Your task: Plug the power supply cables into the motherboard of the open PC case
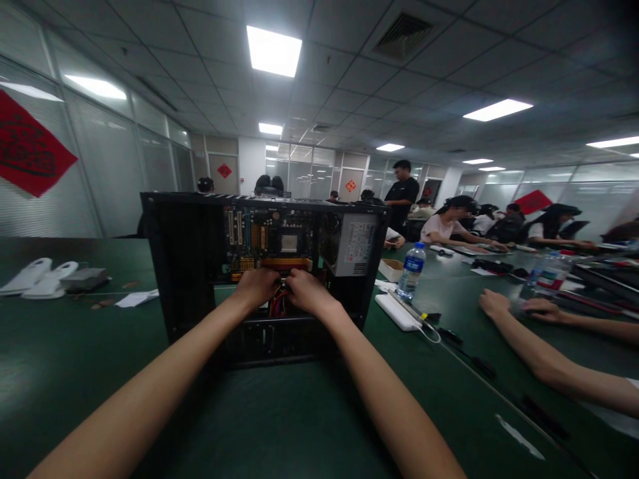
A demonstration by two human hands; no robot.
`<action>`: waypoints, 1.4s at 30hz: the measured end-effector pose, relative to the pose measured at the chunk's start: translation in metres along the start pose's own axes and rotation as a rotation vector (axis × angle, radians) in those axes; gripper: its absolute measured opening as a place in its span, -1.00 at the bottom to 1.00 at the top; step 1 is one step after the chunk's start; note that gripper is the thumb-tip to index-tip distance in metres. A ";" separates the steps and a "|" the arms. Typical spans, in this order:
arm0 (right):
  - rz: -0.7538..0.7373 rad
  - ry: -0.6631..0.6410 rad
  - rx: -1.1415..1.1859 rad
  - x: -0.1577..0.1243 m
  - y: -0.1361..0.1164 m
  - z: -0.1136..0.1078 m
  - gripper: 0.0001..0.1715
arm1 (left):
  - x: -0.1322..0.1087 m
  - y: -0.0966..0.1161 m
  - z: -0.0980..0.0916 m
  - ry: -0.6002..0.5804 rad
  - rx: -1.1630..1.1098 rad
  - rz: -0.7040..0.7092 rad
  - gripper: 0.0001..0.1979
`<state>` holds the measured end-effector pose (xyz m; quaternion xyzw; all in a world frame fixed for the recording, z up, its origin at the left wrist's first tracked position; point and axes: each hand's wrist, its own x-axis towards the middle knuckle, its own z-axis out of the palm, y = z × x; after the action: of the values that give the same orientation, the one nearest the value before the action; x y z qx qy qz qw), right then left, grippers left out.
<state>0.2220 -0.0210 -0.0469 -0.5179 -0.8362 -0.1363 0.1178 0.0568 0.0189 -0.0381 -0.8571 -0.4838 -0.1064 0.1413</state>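
Note:
An open black computer case (182, 266) stands on the green table before me, its motherboard (269, 229) facing my way. Both hands reach inside it, close together at the board's lower edge. My left hand (257, 287) is closed, fingers curled by the orange slots; whatever it pinches is hidden. Beside a bundle of coloured wires (279, 305), my right hand (307, 291) is likewise closed, its fingertips turned toward the board and partly hidden. A square processor socket area (288, 243) shows above them. The silver power supply (358, 243) sits at the case's upper right.
Right of the case are a water bottle (412, 271), a white power bank (397, 313) with a cable, and a small open box (391, 269). A neighbour's hand (495, 306) rests farther right. White objects (50, 278) and paper (137, 297) lie left.

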 end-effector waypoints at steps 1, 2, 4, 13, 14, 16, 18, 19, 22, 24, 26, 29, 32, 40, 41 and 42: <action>0.000 0.006 0.006 0.000 0.000 0.000 -0.72 | 0.000 0.000 0.000 -0.003 -0.007 -0.001 -0.66; 0.003 0.012 0.009 0.000 0.000 0.001 -0.73 | 0.000 0.000 0.001 -0.005 -0.015 -0.001 -0.66; 0.006 0.026 0.014 0.002 0.001 0.002 -0.75 | 0.001 -0.001 0.002 -0.008 -0.023 -0.002 -0.66; 0.006 0.108 0.034 0.013 0.008 0.011 -0.72 | -0.001 -0.001 -0.001 -0.014 -0.026 0.005 -0.68; -0.001 0.104 0.029 0.014 0.009 0.011 -0.72 | -0.002 -0.002 -0.001 -0.012 -0.031 0.003 -0.68; -0.015 0.102 0.016 0.016 0.010 0.012 -0.73 | -0.002 -0.003 0.000 -0.007 -0.038 -0.003 -0.68; -0.025 0.104 -0.005 0.017 0.011 0.013 -0.75 | -0.002 -0.004 0.002 -0.006 -0.034 -0.004 -0.67; -0.023 0.106 -0.018 0.017 0.011 0.013 -0.75 | -0.002 -0.005 0.003 -0.003 -0.030 -0.001 -0.66; -0.004 0.112 -0.050 0.017 0.010 0.013 -0.74 | -0.002 -0.008 0.006 -0.007 -0.029 0.009 -0.66; -0.006 0.110 -0.049 0.016 0.010 0.012 -0.74 | -0.003 -0.011 0.007 0.009 -0.045 0.000 -0.65; -0.018 0.097 -0.033 0.014 0.009 0.010 -0.76 | -0.004 -0.013 0.007 0.028 -0.063 -0.015 -0.64; -0.027 0.077 -0.016 0.013 0.009 0.009 -0.75 | -0.005 -0.014 0.005 0.017 -0.067 -0.027 -0.66; -0.028 0.074 -0.019 0.013 0.009 0.008 -0.75 | -0.007 -0.013 0.003 -0.014 -0.059 -0.034 -0.70; -0.188 0.027 -0.166 0.019 0.021 0.013 -0.77 | -0.007 -0.016 0.006 -0.028 -0.050 -0.042 -0.70; -0.220 0.020 -0.192 0.020 0.022 0.014 -0.78 | -0.007 -0.017 0.006 -0.032 -0.047 -0.043 -0.70; -0.244 0.016 -0.209 0.020 0.023 0.015 -0.78 | -0.007 -0.017 0.006 -0.036 -0.045 -0.043 -0.69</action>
<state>0.2328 0.0108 -0.0513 -0.4209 -0.8732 -0.2401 0.0527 0.0391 0.0239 -0.0437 -0.8514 -0.5019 -0.1047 0.1110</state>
